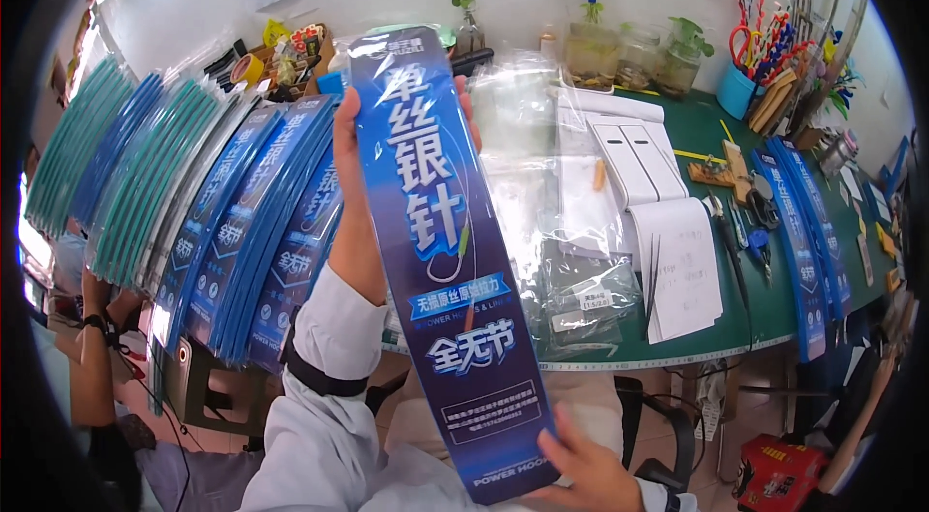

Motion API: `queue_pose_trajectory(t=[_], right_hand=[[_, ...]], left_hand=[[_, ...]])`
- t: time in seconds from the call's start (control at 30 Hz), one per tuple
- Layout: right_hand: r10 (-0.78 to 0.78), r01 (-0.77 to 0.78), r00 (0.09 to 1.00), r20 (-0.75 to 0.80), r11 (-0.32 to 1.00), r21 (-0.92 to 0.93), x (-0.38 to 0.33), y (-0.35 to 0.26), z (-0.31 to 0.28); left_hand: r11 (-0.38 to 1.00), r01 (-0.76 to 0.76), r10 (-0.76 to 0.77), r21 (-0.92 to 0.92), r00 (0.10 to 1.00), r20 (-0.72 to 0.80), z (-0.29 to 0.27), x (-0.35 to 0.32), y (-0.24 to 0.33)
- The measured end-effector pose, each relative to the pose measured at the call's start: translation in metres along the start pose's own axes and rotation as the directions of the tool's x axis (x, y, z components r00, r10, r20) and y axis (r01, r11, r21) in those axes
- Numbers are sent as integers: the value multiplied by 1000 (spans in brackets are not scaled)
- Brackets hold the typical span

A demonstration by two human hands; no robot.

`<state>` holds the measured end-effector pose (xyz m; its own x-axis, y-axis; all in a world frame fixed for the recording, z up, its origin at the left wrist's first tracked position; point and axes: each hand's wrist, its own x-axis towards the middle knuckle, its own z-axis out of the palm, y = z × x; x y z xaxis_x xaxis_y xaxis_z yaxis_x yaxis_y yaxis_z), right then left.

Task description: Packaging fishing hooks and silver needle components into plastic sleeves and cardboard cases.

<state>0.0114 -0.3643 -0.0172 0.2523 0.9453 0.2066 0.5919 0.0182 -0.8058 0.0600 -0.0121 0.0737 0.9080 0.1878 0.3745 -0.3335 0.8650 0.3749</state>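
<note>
A long blue fishing-rig package (455, 309) in a clear sleeve hangs tilted in front of me; a looped line and a small green piece show on its front. My left hand (350, 149) is closed round its upper part, thumb at the left edge and fingertips at the right edge. At the lower right corner of the package, my right hand (590, 468) has its fingers spread and touches the edge. Beyond the package, clear plastic sleeves (527, 193) lie on the green table mat (687, 115), partly hidden by it.
Several rows of blue packages (232, 231) stand at the left. White sheets (677, 265) with tweezers (652, 275) lie right of the sleeves. Farther right are scissors (761, 202), more blue packages (798, 251) and a blue tool cup (737, 91). Plant jars (590, 52) line the wall; other people's arms show at both sides.
</note>
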Motion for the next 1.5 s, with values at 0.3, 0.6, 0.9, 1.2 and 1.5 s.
queue_pose_trajectory(t=[0.3,0.6,0.9,1.2,1.5], right_hand=[[-83,-24,924,-374,962,-273,31,-5,-5],[-13,-47,951,-307,982,-185,79,2,-4],[28,-104,958,-286,962,-254,86,32,13],[-193,118,965,-178,926,-360,88,17,18],[-136,101,983,-126,962,-253,93,11,47]], left_hand=[[984,171,-153,54,957,-248,22,-57,-73],[970,237,-237,-49,894,-379,-1,-127,-106],[698,698,-468,156,611,-639,-3,-197,-86],[569,739,-261,362,579,-772,1,-238,-80],[601,682,-150,416,608,-780,11,-237,-87]])
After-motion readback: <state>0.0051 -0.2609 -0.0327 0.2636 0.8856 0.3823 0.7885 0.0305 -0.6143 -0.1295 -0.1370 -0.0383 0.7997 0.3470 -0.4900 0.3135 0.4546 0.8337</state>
